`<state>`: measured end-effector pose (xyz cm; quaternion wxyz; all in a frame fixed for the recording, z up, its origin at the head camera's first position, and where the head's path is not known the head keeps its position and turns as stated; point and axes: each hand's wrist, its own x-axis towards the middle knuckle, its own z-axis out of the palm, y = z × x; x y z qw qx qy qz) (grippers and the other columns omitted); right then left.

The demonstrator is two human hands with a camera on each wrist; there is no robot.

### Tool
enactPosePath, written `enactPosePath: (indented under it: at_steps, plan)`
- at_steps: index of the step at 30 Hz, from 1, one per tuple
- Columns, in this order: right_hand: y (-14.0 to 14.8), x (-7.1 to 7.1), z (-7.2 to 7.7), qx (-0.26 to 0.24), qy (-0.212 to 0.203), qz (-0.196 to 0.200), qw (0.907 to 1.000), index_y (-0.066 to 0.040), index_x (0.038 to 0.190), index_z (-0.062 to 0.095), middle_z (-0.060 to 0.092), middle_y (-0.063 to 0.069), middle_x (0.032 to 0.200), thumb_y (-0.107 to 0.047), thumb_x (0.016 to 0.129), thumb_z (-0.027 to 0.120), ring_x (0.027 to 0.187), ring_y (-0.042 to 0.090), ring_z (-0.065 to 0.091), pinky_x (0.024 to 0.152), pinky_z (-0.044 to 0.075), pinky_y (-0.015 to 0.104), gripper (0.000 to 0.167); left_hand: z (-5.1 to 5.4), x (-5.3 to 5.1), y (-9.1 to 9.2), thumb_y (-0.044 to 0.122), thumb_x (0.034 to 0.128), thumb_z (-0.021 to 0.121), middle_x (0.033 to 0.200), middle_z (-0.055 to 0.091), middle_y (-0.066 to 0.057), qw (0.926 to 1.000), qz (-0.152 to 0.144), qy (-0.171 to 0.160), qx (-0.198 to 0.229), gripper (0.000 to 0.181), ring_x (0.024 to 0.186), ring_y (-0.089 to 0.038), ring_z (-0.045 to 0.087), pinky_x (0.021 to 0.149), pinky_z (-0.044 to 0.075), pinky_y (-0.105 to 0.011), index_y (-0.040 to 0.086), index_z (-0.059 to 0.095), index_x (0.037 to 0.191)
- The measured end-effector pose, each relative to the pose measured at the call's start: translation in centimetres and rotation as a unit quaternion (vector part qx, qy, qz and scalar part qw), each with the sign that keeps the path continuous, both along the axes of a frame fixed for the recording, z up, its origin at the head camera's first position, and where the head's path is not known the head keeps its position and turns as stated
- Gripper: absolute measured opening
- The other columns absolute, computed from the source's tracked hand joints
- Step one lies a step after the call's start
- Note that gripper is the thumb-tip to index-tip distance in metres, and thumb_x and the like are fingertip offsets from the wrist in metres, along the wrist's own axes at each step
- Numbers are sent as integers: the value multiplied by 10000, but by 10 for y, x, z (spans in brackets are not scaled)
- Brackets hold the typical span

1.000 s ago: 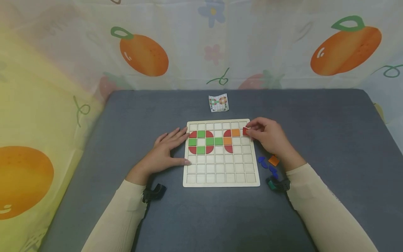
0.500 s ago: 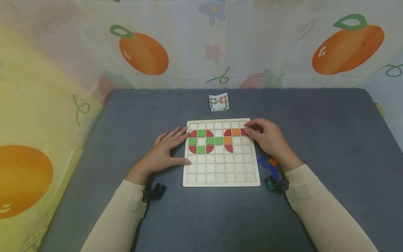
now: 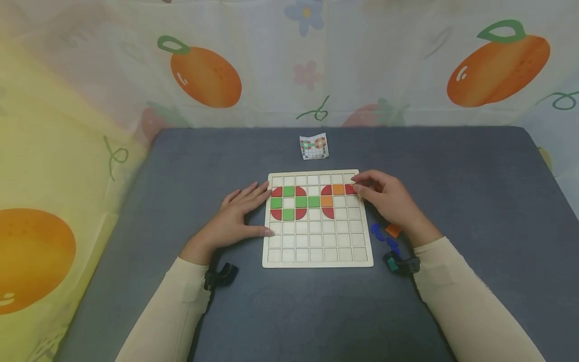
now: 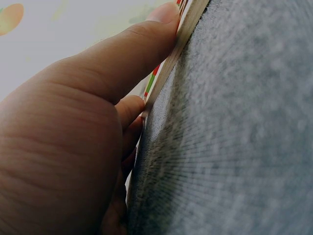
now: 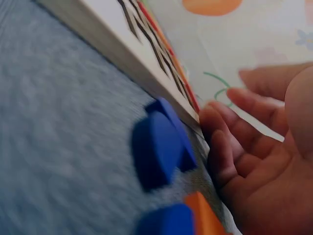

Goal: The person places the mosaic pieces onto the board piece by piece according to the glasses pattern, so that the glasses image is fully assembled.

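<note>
A pale wooden grid board [image 3: 316, 256] lies on the grey table with green, red and orange tiles set in its upper rows. My left hand [image 3: 235, 218] is spread at its left side. The thumb and some fingertips touch that edge. At the upper right, a red quarter-round tile [image 3: 350, 189] lies flat in a cell, partly covered by my right hand [image 3: 388, 197]. The right thumb touches the tile's right side, while the index finger stays apart above it. In the right wrist view, blue pieces [image 5: 164, 147] and an orange tile [image 5: 200, 213] lie below the right hand.
A small pattern card [image 3: 314, 146] lies behind the board. Loose blue pieces [image 3: 377, 233] and orange square tiles [image 3: 394, 230] lie right of it. A green piece [image 3: 392, 264] shows by the right wrist strap. A fruit-printed curtain [image 3: 271, 60] hangs behind the table.
The right hand has lowered the red tile from above the board into the cell beside the top orange tile. Its fingers stay there. The left hand has kept its place.
</note>
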<state>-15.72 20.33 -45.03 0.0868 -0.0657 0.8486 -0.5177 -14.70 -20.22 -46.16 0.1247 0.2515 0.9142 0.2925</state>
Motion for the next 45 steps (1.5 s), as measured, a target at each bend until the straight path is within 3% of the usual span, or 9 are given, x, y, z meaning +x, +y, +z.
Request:
enactPosePath:
  at_steps: [8,15,18,23,27,33,45]
  plan:
    - [23,4,6,-523,-324,222,9979,-58,1510,612,678,157,1331,-400,1152,582,1096,306,664,939,514,358,496,-1,-1,0,520,875,920,1780,236,81,10000,4,25,-29,1062,1652,-189,99,1264,17,-587,192,365,1719]
    - [55,11,4,-394,-226,597,9972,-24,1520,592,686,173,1327,-343,1178,529,1133,261,665,943,513,243,472,-3,-1,-1,518,875,922,1780,234,82,10000,-4,41,-21,1061,1652,-187,96,1264,16,-589,189,367,1718]
    - [74,16,2,-226,-471,704,9961,-65,1528,598,687,135,1367,-334,1153,600,1172,224,654,959,496,223,462,-4,-1,-1,518,874,922,1780,233,83,10000,-7,37,-27,1063,1652,-185,94,1264,14,-588,188,366,1718]
    - [101,18,5,8,-839,1338,9875,-75,1524,613,641,113,1455,-192,1047,781,1209,200,631,961,513,227,519,-3,0,-1,505,877,924,1781,232,77,10000,-6,24,-26,1060,1652,-192,96,1264,13,-587,181,365,1718]
    - [112,18,10,560,-717,1755,9803,-120,1454,693,658,62,1337,-121,981,845,1122,193,599,904,515,253,497,-1,0,0,501,876,925,1782,234,69,10000,9,0,-13,1061,1653,-201,99,1262,15,-591,177,366,1717]
    - [110,18,14,1217,-277,1963,9726,-183,1290,798,647,-24,1164,-135,972,859,996,214,538,804,485,312,328,-1,0,0,511,874,923,1780,233,77,10000,45,-31,15,1062,1652,-191,97,1263,16,-591,186,364,1718]
    - [91,16,15,1654,-160,1422,9758,-72,1165,716,618,13,941,-182,968,877,864,226,571,740,488,324,277,0,0,-1,503,880,921,1782,232,70,10000,-7,-35,74,1056,1652,-196,98,1262,14,-591,184,365,1719]
